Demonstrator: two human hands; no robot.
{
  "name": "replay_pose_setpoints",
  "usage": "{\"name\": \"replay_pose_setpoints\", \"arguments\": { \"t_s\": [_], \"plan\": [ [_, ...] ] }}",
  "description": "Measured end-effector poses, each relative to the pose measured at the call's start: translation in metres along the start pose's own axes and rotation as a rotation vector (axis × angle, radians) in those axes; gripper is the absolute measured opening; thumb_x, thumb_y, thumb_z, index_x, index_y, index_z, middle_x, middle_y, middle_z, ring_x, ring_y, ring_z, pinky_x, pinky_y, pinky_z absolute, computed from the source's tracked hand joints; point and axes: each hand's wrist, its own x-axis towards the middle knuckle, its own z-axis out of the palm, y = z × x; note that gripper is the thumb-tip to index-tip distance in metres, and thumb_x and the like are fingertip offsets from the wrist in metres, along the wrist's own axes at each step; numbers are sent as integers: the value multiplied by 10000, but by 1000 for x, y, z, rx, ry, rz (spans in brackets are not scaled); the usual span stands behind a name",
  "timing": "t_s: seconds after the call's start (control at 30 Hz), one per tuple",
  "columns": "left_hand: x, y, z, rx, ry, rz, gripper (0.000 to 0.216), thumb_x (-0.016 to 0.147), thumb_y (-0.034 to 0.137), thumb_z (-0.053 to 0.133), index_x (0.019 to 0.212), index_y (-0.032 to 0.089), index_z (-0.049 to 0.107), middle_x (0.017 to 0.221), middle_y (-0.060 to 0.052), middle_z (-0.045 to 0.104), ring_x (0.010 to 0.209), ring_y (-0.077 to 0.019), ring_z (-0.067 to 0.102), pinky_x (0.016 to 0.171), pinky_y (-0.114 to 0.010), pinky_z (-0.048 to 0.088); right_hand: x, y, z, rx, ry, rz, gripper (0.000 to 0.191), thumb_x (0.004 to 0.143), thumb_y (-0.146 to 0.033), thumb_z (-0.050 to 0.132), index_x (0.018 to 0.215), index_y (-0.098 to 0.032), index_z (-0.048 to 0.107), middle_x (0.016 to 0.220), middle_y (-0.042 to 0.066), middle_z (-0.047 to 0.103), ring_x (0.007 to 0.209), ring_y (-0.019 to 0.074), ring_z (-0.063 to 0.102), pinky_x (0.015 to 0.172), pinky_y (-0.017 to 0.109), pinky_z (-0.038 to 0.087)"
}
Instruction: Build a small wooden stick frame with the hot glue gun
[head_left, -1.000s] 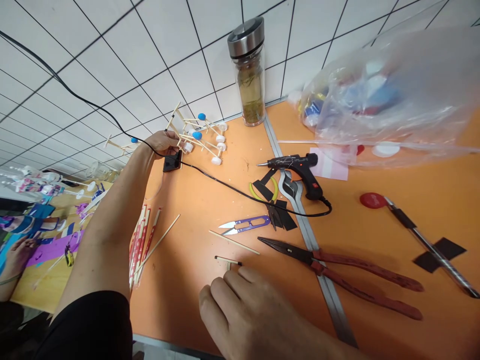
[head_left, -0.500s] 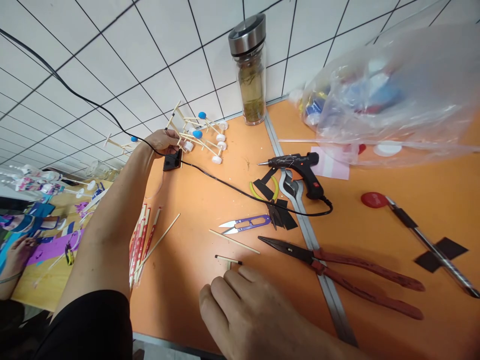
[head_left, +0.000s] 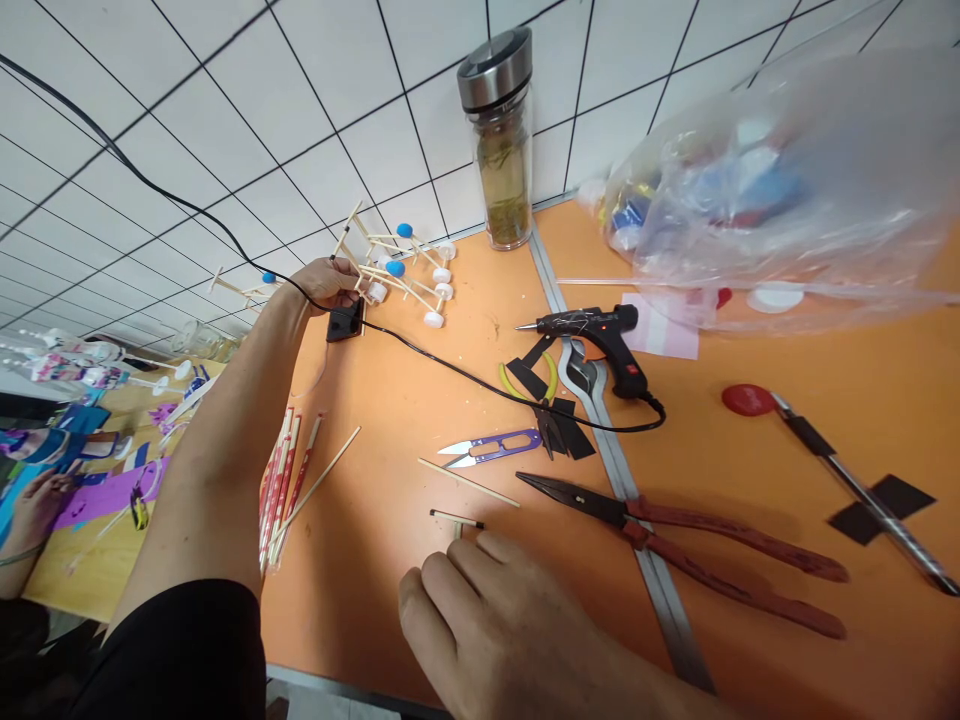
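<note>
My left hand point(head_left: 334, 282) reaches to the back of the table, fingers curled at the near end of a frame of wooden sticks point(head_left: 405, 285) with white wheels and blue knobs. What the fingertips hold is hidden. Just below them lies a small black box point(head_left: 345, 320). At the front, my right hand point(head_left: 491, 615) is closed, knuckles up. A short stick with dark ends point(head_left: 456, 519) shows beyond its fingers, with a pale stub running from it down under them. Past that are a loose stick point(head_left: 469, 483) and purple thread snips point(head_left: 491, 447).
A glue gun point(head_left: 589, 330) trails a black cable point(head_left: 450, 365) across the table under my left arm. Long-nose pliers point(head_left: 675, 540), a pen point(head_left: 862, 490) and a plastic bag point(head_left: 780, 190) lie right. A glass bottle point(head_left: 504, 150) stands behind. Another person's hand point(head_left: 45, 500) is far left.
</note>
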Motion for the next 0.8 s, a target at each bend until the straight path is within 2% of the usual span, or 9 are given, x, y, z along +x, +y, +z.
{"name": "replay_pose_setpoints", "arguments": {
  "t_s": [0.37, 0.8],
  "plan": [
    [-2, 1, 4, -10, 15, 4, 315, 489, 131, 1012, 642, 154, 738, 571, -15, 677, 467, -105, 612, 487, -207, 485, -1, -2, 2, -1, 13, 10, 84, 920, -111, 643, 907, -187, 676, 763, 25, 593, 627, 222, 519, 632, 411, 399],
    [-3, 3, 4, -8, 17, 2, 241, 529, 143, 978, 656, 149, 773, 583, -19, 689, 480, -99, 605, 486, -204, 485, 0, -1, 3, -2, 30, 11, 103, 917, -103, 640, 879, -196, 666, 745, 25, 584, 606, 223, 512, 603, 407, 393]
  ]
}}
